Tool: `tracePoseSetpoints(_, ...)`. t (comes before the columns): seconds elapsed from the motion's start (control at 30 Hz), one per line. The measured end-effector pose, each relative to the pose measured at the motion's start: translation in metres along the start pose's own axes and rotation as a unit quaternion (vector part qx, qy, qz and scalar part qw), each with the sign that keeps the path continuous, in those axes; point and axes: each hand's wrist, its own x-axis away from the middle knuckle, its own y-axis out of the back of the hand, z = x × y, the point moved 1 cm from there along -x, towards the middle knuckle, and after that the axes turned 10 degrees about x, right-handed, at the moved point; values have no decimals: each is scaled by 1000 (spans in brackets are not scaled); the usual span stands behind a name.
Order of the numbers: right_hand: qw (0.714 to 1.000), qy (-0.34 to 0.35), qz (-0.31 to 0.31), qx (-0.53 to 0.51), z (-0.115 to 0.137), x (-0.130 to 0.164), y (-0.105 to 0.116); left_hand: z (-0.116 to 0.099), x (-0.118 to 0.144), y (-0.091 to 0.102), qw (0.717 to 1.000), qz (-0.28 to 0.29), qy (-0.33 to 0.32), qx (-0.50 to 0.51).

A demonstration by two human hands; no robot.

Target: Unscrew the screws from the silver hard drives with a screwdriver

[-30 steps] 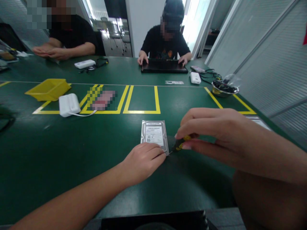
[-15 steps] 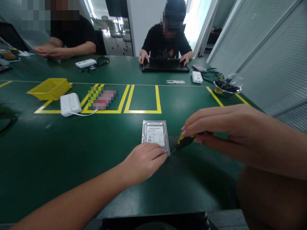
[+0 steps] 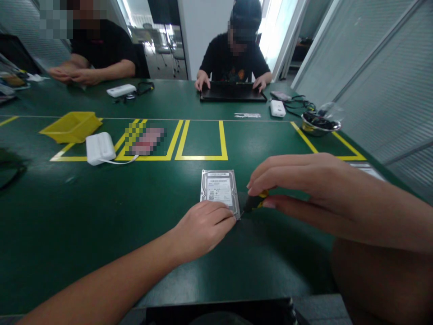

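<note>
A silver hard drive [image 3: 219, 186] with a white label lies flat on the green table. My left hand [image 3: 204, 225] covers its near end, fingers closed around the edge and pressing it down. In my right hand [image 3: 297, 185] is a screwdriver [image 3: 253, 202] with a black and yellow handle, pinched between thumb and fingers. The screwdriver's thin shaft slants down to the drive's near right corner. Whether the tip sits in a screw is too small to tell.
Beyond the drive are yellow tape outlines, a yellow bin [image 3: 72, 127], a white power bank [image 3: 100, 148] and a blurred-out phone [image 3: 149, 141]. A metal bowl [image 3: 320, 128] of dark items stands at the right. Across the table, one person holds a black panel [image 3: 233, 92]; another sits left.
My right hand has shifted slightly left and the screwdriver stands more upright, its handle closer to the drive. My left hand and the drive stay in place.
</note>
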Motion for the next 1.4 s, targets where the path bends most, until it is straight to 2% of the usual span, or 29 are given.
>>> tracePoseSetpoints(0.17, 1000, 6, 11, -2, -1, 1, 3, 1, -2, 1, 1000, 0, -2, 3)
tracePoseSetpoints(0.43, 999, -5, -29, 24, -4, 1, -3, 0, 0, 1, 1000, -2, -5, 1)
tracePoseSetpoints(0.6, 1000, -4, -2, -3, -4, 0, -2, 0, 0, 0, 1000, 1, -4, 4)
tracePoseSetpoints(1.4, 999, -45, -26, 13, -2, 2, 0, -1, -1, 2, 1000, 7, 4, 8)
